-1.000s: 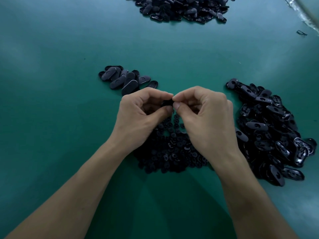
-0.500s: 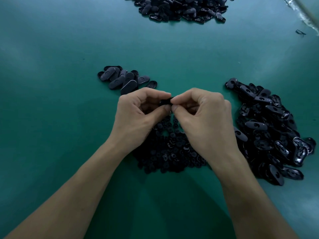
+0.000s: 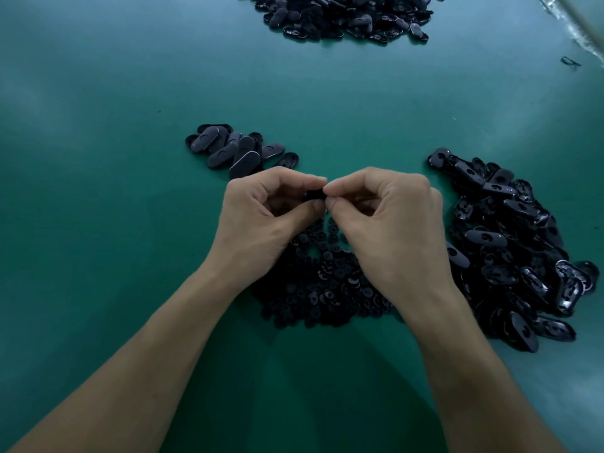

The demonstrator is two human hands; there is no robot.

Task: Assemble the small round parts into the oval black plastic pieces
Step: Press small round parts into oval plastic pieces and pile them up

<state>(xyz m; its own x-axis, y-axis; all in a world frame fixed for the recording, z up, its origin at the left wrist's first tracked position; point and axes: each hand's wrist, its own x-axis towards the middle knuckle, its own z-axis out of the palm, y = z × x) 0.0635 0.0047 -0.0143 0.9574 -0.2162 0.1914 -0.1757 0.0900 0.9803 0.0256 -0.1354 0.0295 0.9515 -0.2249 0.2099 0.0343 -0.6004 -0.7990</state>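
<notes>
Round parts [image 3: 327, 282] lie in a dark pile in the middle of the frame, under both hands. Left hand [image 3: 261, 220] and right hand [image 3: 392, 223] meet above it, both pinching one small black piece [image 3: 313, 195] tight. Oval pieces [image 3: 510, 243] are heaped at the right on the green table [image 3: 98, 223].

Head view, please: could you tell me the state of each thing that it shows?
Left hand: curled, pinching the black part.
Right hand: curled, pinching the same part.
Black part: between both hands' fingertips, mostly hidden.
Small round parts: loose heap under the hands.
Right oval pieces: loose heap, untouched.
Left oval pieces: small cluster, untouched.
Far oval pieces: heap at top edge.
</notes>
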